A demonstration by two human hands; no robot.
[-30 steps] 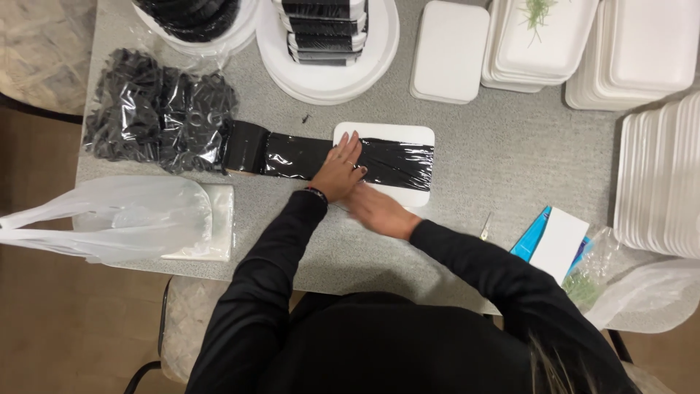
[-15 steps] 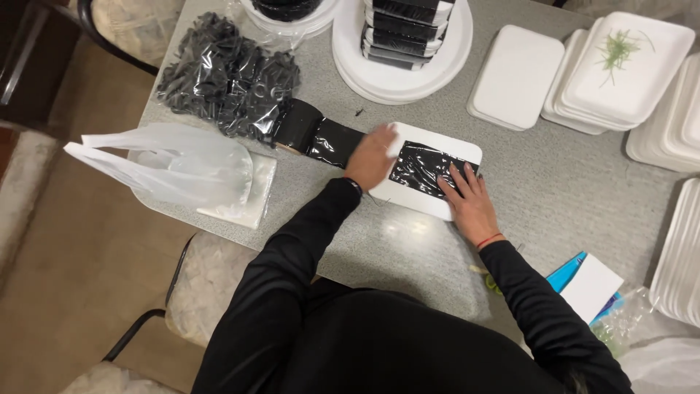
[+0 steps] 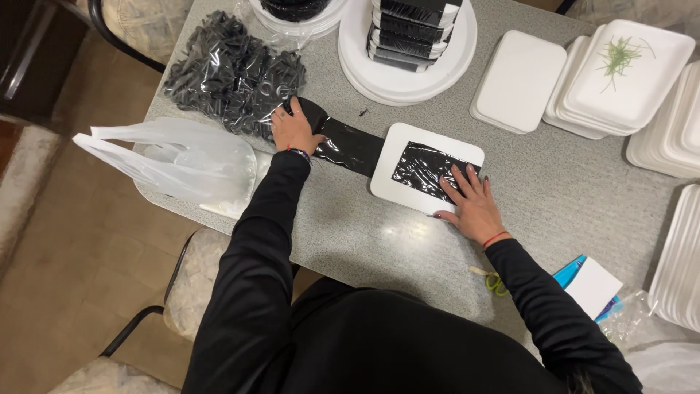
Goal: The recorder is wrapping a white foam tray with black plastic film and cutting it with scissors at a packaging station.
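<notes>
A white rectangular foam tray (image 3: 397,146) lies upside down on the grey table (image 3: 569,190), with a strip of shiny black film (image 3: 423,166) stretched across it. My right hand (image 3: 470,201) lies flat on the tray's right end, fingers spread, pressing the film down. The film runs left off the tray to a black roll (image 3: 312,111). My left hand (image 3: 292,130) is closed around that roll, just beside a clear bag of black pieces (image 3: 230,73).
A white plastic bag (image 3: 175,157) lies at the table's left edge. Round white plates carry stacked black-wrapped trays (image 3: 412,29) at the back. Stacks of white foam trays (image 3: 620,73) fill the back right and right edge. Blue-and-white packet (image 3: 590,281) and small scissors (image 3: 494,281) lie near me.
My left hand has left the tray and moved left along the film to grip the roll. My right hand stays pressed on the tray's right end. The camera shifted.
</notes>
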